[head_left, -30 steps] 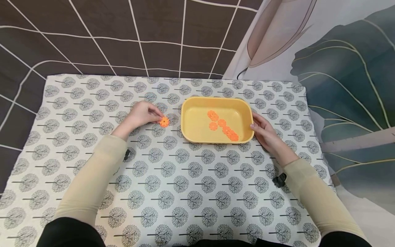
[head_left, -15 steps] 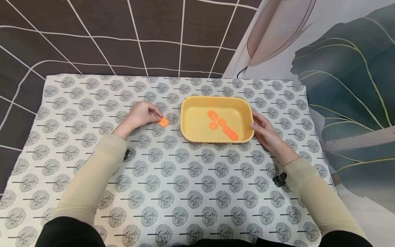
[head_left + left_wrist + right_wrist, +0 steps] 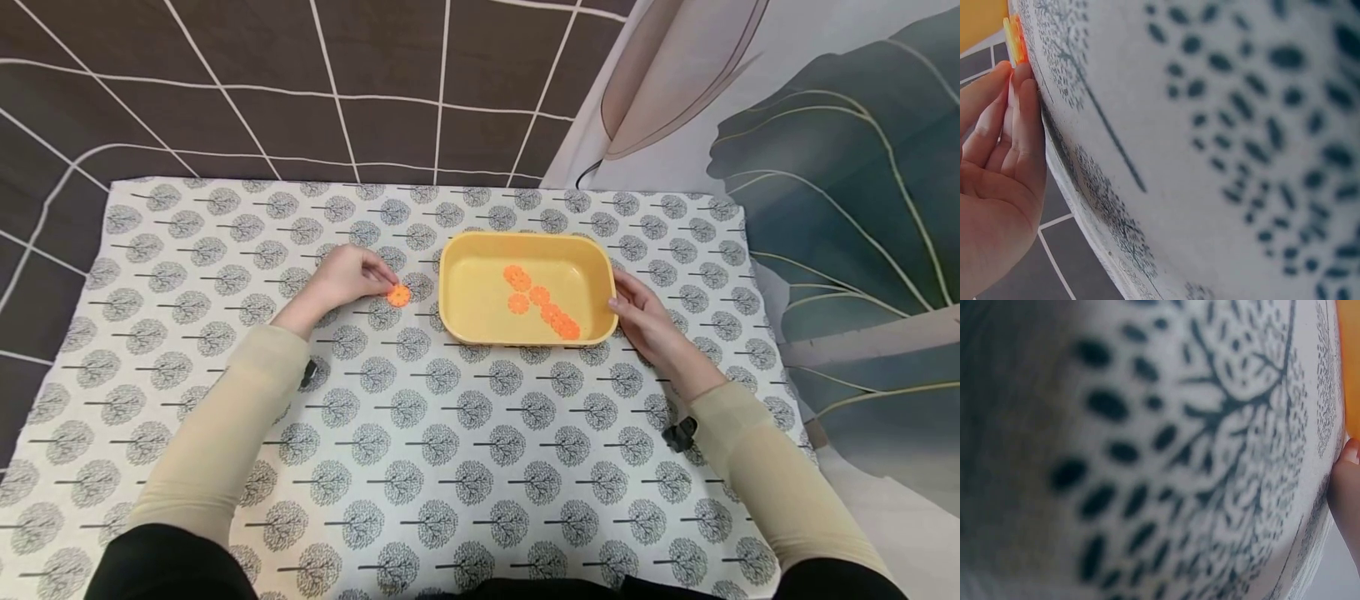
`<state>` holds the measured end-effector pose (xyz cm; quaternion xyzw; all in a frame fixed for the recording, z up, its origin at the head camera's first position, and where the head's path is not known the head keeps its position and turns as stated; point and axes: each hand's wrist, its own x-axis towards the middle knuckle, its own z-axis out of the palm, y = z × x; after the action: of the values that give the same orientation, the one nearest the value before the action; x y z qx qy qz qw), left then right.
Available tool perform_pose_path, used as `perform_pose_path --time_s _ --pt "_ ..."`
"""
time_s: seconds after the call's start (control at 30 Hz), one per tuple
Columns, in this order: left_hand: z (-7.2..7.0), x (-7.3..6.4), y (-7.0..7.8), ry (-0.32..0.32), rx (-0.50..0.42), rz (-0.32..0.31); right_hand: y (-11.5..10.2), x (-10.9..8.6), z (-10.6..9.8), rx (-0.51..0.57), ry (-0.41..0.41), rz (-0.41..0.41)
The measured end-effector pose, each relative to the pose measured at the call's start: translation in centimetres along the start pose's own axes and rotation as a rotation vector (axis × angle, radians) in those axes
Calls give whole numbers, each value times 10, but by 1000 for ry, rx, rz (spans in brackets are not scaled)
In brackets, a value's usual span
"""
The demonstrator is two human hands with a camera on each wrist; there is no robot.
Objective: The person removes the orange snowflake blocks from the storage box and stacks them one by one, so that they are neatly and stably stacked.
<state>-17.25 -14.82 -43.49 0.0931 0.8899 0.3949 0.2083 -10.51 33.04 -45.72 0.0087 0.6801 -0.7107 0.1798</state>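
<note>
In the head view my left hand (image 3: 352,277) pinches a small orange snowflake disc (image 3: 399,295) between thumb and fingertips, left of a yellow plastic basin (image 3: 480,308). Seen edge-on in the left wrist view, the same notched disc (image 3: 1015,40) sticks up past the fingertips, close to the cloth. My right hand (image 3: 651,323) holds the basin's right end, with its thumb at the rim and its fingers along the outer wall. The right wrist view catches only part of that hand (image 3: 1347,487) beside the yellow wall. Several more orange discs (image 3: 540,297) lie inside the basin, some overlapping.
A white cloth (image 3: 450,458) printed with dark trees covers the table. Behind it hangs a dark brown surface (image 3: 390,50) with white grid lines. A patterned curtain (image 3: 862,208) is on the right. Both forearms wear beige sleeves (image 3: 217,442).
The disc has tilted slightly in my left fingertips. Both hands and the basin stay where they were.
</note>
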Motion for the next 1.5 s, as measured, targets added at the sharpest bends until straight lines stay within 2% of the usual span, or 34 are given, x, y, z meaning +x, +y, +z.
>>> perform_pose_path --time_s 0.13,0.37,0.53,0.7,0.97,1.23,1.5 --pt "-2 0 0 2 -35 -5 0 1 0 1 -4 -2" --pt "-5 3 6 66 -41 26 0 3 0 -3 -2 -1" --pt "-6 6 22 100 -66 65 0 3 -1 -6 -3 -2" --pt "0 12 43 103 -104 109 0 3 0 -7 -1 -1" --pt "18 25 76 67 -183 195 0 3 0 7 2 1" --pt "41 39 98 -11 -162 237 2 3 0 11 4 -5" --pt "64 53 111 -102 -94 317 2 2 0 1 7 -6"
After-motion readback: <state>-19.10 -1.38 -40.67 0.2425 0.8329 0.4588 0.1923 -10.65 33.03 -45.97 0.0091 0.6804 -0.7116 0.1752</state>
